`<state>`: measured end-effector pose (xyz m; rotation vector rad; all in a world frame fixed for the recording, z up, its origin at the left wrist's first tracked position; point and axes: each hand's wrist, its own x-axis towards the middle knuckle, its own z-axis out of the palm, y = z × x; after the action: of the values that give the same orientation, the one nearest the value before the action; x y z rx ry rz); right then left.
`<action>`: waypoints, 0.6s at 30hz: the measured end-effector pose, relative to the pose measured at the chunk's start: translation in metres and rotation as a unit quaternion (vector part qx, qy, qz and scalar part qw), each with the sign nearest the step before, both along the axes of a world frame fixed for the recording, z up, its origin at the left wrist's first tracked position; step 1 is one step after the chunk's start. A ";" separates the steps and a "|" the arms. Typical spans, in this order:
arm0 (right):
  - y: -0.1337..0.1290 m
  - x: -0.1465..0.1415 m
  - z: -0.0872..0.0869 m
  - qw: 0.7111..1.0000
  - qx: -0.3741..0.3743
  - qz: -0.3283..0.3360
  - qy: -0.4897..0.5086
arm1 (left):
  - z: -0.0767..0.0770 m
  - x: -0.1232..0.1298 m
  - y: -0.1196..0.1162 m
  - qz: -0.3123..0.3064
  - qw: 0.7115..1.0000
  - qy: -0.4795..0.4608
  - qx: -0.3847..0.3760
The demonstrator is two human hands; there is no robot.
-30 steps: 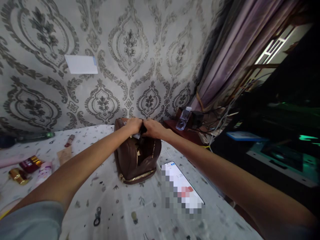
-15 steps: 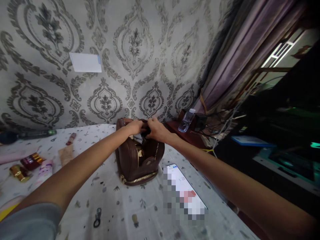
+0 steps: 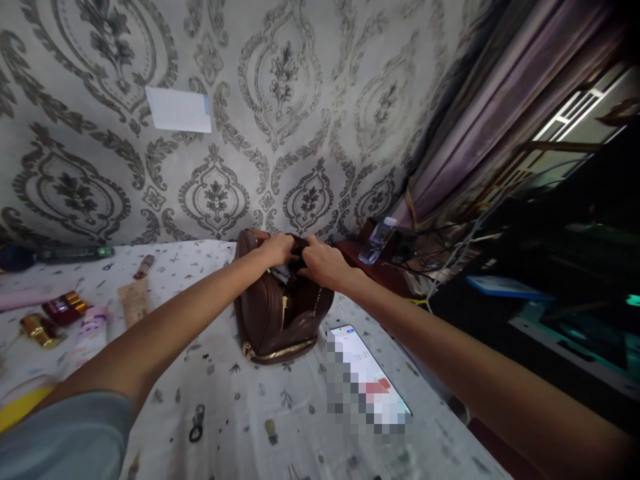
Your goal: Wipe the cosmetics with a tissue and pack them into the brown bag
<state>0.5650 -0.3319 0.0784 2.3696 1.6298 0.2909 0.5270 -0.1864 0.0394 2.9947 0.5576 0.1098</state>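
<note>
A brown leather handbag (image 3: 261,319) with gold zips stands on the patterned white sheet (image 3: 240,427), its top gaping open. At its far rim, my left hand (image 3: 279,251) has curled fingers gripping the edge, the fingertips hidden inside. Close beside it, my right hand (image 3: 321,263) is closed on the same far edge toward the right, thumb inward. Something pale shows in the bag below my hands, too dim to name. To the right of the bag lies a lit phone (image 3: 374,365), partly pixelated.
At left lie a beige tube (image 3: 133,301), a dark red jar (image 3: 65,308), a gold-capped bottle (image 3: 40,331) and a white-purple tube (image 3: 92,330). A water bottle (image 3: 377,241) stands near cables at right. Behind is a papered wall (image 3: 340,133) with a white card (image 3: 179,110).
The view has shifted slightly, and the bag's front opening sags lower. Both hands stay at the far rim, my left tucked a little deeper. The phone's displayed digits have changed.
</note>
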 end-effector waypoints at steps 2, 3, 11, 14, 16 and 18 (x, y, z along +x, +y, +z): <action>0.001 0.002 -0.002 1.000 0.002 0.009 0.008 | 0.001 -0.001 -0.003 -0.002 1.000 -0.012 -0.001; 0.001 0.002 -0.002 1.000 0.004 0.013 0.012 | 0.001 -0.001 -0.004 -0.002 1.000 -0.018 -0.002; 0.000 0.007 -0.005 0.999 0.022 0.011 0.048 | 0.003 -0.009 -0.010 0.015 0.999 -0.040 -0.009; 0.001 0.009 -0.006 0.999 0.015 -0.004 0.046 | 0.001 -0.009 -0.009 0.023 0.999 -0.042 -0.016; 0.002 0.011 -0.006 0.999 0.014 -0.003 0.041 | 0.000 -0.009 -0.008 0.025 0.998 -0.045 -0.020; 0.003 0.012 -0.007 0.999 0.015 0.003 0.038 | 0.000 -0.008 -0.008 0.028 0.998 -0.049 -0.022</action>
<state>0.5768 -0.3285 0.0712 2.4256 1.6767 0.2308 0.5185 -0.1940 0.0390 2.9131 0.6240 0.2431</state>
